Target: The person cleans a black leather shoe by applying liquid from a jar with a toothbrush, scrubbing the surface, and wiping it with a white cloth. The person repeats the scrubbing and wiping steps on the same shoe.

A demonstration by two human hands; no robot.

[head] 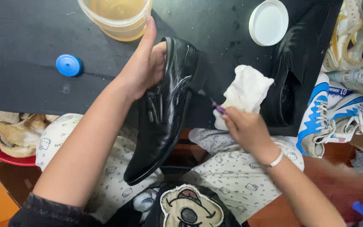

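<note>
My left hand (141, 65) grips the heel end of a glossy black leather shoe (164, 117), holding it tilted with the toe pointing down toward my lap. My right hand (244, 128) holds a small purple-handled brush (218, 108) whose tip reaches toward the shoe's side near the heel. A crumpled white cloth (246, 92) lies on the black table (22, 42) just beyond my right hand. The second black shoe (284, 88) rests at the table's right edge.
A clear tub of yellowish liquid (116, 17) stands at the back, its white lid (268, 22) to the right. A blue cap (69, 65) lies at left. White and blue sneakers (328, 113) sit on the floor at right; a red basin (5, 138) at left.
</note>
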